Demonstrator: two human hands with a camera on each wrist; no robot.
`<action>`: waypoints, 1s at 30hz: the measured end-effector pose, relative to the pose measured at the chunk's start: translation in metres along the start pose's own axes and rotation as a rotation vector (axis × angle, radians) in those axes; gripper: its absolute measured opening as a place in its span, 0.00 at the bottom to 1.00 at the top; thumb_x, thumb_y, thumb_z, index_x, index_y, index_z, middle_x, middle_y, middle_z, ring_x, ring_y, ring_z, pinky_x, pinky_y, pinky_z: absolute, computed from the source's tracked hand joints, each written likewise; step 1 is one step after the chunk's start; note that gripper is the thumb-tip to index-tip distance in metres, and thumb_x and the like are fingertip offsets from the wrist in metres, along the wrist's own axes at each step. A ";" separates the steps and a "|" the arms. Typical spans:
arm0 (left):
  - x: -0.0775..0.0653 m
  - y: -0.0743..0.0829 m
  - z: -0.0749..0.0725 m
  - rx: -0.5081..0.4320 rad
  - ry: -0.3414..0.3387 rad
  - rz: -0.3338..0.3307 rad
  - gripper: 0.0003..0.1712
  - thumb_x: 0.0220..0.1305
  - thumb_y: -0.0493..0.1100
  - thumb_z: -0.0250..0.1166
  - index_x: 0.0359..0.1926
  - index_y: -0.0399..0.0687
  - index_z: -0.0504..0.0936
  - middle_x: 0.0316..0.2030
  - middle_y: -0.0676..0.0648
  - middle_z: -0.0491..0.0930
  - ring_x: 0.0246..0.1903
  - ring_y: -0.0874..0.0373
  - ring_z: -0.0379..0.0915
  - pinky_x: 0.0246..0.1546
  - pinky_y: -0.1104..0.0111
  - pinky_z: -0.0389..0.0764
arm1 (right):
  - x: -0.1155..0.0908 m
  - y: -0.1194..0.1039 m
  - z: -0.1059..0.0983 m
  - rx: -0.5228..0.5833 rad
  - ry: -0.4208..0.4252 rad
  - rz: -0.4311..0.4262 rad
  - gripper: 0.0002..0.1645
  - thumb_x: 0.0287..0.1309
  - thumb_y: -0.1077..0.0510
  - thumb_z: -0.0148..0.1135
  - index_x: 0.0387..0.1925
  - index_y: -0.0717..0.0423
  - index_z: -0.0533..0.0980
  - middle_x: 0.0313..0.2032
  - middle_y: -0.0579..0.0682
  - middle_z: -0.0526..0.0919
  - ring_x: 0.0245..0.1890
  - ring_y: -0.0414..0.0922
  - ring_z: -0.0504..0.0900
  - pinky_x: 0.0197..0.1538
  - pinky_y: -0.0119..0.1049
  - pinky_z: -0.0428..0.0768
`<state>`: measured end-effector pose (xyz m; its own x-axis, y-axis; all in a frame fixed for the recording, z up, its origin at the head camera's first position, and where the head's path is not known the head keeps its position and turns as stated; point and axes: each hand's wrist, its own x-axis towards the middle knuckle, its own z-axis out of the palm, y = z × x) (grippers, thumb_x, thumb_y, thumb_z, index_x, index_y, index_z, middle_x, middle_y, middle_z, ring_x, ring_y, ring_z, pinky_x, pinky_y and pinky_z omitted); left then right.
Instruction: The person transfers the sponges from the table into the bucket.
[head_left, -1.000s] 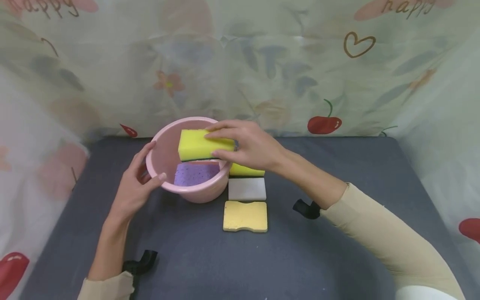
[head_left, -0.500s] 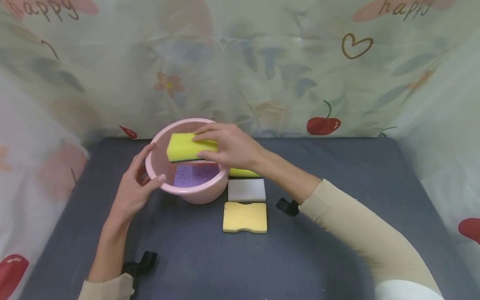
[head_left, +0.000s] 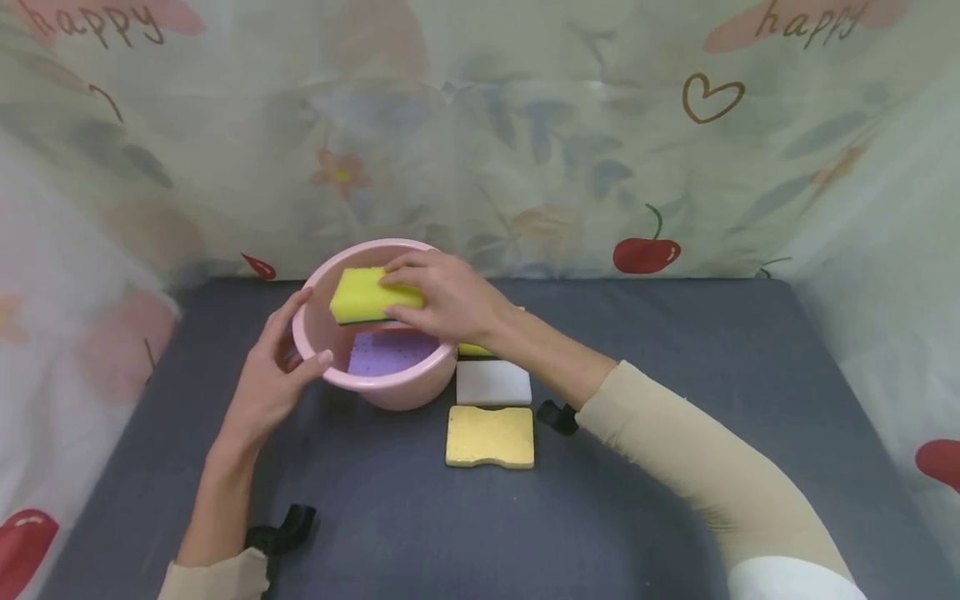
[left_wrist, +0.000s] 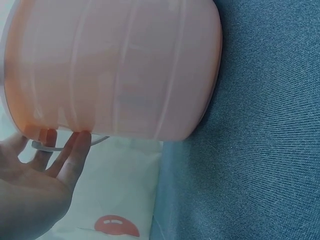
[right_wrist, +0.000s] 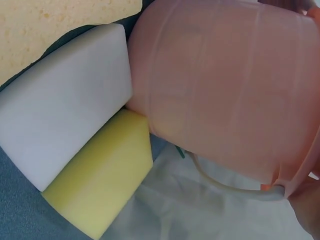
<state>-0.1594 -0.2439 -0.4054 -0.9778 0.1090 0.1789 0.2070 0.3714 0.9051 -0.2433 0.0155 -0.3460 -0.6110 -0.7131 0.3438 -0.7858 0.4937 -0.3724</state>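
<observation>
My left hand (head_left: 262, 383) grips the near left rim of a pink bucket (head_left: 405, 397), thumb over the edge. In the left wrist view, several fingertips (left_wrist: 82, 137) lie against the bucket's outer wall, next to its white handle. My right hand (head_left: 453, 300) pinches a bright yellow sponge (head_left: 363, 296) with a dark scouring layer underneath, held tilted within the bucket's mouth. Below it inside the bucket is a purple sponge (head_left: 386, 354), partly hidden by the yellow one. In the right wrist view, that hand is mostly out of sight behind the bucket.
Right of the bucket, a row holds another yellow sponge (right_wrist: 105, 175), partly under my forearm, a white sponge (head_left: 493, 383) and a pale yellow notched sponge (head_left: 490, 437). All lie on the dark table (head_left: 450, 533). A patterned curtain (head_left: 525, 150) rises behind.
My right hand has moved left with the yellow sponge, from over the bucket's right rim to further inside its mouth. The left hand has stayed on the rim.
</observation>
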 end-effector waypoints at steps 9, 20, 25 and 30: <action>-0.002 0.001 -0.001 0.044 0.001 -0.011 0.47 0.63 0.37 0.68 0.77 0.66 0.55 0.70 0.44 0.58 0.67 0.41 0.59 0.59 0.78 0.68 | 0.002 -0.003 0.004 -0.030 -0.031 0.042 0.23 0.61 0.48 0.67 0.55 0.54 0.82 0.56 0.48 0.80 0.59 0.45 0.75 0.64 0.34 0.69; 0.000 0.002 0.001 0.025 0.005 -0.018 0.48 0.63 0.35 0.68 0.77 0.64 0.56 0.70 0.45 0.58 0.65 0.43 0.60 0.56 0.82 0.69 | 0.004 -0.005 0.002 -0.065 -0.062 0.118 0.22 0.61 0.48 0.66 0.54 0.52 0.82 0.55 0.48 0.80 0.59 0.44 0.75 0.64 0.34 0.69; 0.000 0.001 0.002 0.001 0.006 -0.004 0.48 0.62 0.33 0.68 0.77 0.62 0.57 0.69 0.44 0.59 0.64 0.42 0.61 0.54 0.82 0.70 | 0.004 -0.005 0.002 -0.104 -0.100 0.135 0.20 0.62 0.49 0.64 0.53 0.52 0.82 0.54 0.48 0.80 0.57 0.43 0.75 0.63 0.33 0.69; 0.001 0.001 0.002 0.015 0.011 0.000 0.47 0.62 0.34 0.68 0.77 0.64 0.57 0.69 0.44 0.60 0.65 0.40 0.61 0.56 0.81 0.70 | 0.003 -0.003 0.004 -0.091 -0.094 0.116 0.18 0.62 0.49 0.64 0.49 0.53 0.84 0.50 0.47 0.81 0.54 0.43 0.76 0.61 0.34 0.71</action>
<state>-0.1601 -0.2412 -0.4051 -0.9781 0.0987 0.1835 0.2076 0.3855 0.8990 -0.2422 0.0097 -0.3470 -0.6896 -0.6902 0.2191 -0.7188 0.6155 -0.3234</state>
